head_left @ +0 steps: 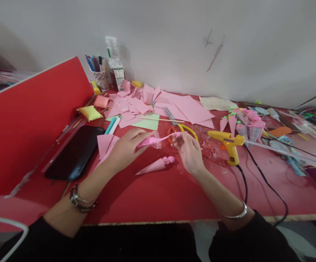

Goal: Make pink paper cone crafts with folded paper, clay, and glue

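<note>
My left hand [129, 147] grips a lump of bright pink modelling clay [149, 141], with a bit of clear wrapper beside it. A thin strand of the clay stretches across to my right hand [189, 151], whose thumb and finger pinch its far end. Just below, on the red table, lies a pink paper cone [152, 166] with small pink clay balls at its wide end. Behind my right hand are scissors with yellow handles [189, 131], partly hidden by the fingers.
A yellow glue gun [228, 143] with a black cord rests on the right, near finished cones [249, 122]. Pink paper pieces [174, 105] cover the back. A black phone [74, 153], markers [112, 125] and a red panel [32, 123] are leftward. A bottle [116, 69] stands by a pen cup [101, 78].
</note>
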Tool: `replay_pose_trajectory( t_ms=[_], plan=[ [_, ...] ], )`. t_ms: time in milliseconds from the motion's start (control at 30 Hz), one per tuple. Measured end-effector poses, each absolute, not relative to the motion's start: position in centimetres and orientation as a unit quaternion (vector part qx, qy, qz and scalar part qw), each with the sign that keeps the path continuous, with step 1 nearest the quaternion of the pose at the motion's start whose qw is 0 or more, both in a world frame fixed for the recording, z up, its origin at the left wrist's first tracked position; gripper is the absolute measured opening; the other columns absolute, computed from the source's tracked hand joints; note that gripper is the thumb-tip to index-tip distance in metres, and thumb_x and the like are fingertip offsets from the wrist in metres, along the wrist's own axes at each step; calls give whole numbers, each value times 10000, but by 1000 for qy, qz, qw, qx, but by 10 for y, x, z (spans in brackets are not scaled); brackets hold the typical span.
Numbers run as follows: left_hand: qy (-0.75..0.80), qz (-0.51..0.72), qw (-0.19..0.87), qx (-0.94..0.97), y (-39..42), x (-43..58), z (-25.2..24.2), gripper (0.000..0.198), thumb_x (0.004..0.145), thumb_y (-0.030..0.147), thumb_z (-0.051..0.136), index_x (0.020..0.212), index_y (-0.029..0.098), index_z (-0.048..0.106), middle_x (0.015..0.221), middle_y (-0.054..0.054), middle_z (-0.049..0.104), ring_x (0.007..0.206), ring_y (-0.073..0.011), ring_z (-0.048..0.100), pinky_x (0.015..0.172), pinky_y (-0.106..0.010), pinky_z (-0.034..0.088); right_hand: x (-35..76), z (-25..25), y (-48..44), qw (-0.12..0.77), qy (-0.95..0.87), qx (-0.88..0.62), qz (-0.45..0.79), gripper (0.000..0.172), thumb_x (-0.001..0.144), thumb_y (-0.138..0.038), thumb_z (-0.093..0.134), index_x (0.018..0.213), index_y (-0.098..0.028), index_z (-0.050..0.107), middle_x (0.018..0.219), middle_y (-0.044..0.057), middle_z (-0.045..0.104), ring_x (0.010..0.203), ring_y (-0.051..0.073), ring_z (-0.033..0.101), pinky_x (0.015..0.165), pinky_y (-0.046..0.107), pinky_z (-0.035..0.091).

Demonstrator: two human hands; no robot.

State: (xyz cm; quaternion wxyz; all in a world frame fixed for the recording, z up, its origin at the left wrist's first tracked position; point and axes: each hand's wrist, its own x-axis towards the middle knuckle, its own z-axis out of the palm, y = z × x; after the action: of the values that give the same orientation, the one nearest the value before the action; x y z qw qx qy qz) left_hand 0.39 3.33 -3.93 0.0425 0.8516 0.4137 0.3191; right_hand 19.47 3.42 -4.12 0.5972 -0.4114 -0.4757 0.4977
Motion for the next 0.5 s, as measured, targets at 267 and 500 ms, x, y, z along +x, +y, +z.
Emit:
replay_pose_trajectory(
  t_ms=[267, 500],
  plan=[
    [365, 325, 16, 872, 33, 6, -41, 310, 862, 304, 369, 1080, 137, 513, 931, -79, 564, 879, -171, 513, 748, -289, 447, 192, -39, 33, 541, -509, -471, 476, 77, 651, -260, 610, 650, -189, 581, 606, -40, 561, 545, 69, 530, 574, 226, 449],
    [367, 328, 21, 870, 33, 6, -42, 302, 860, 307, 375, 1078, 152, 515, 918, -71, 568, 874, -167, 519, 748, -292, 452, 191, -39, 32, 536, -529, -467, 464, 66, 632, -211, 605, 629, -189, 543, 620, -44, 543, 569, 70, 524, 578, 224, 434]
  ],
)
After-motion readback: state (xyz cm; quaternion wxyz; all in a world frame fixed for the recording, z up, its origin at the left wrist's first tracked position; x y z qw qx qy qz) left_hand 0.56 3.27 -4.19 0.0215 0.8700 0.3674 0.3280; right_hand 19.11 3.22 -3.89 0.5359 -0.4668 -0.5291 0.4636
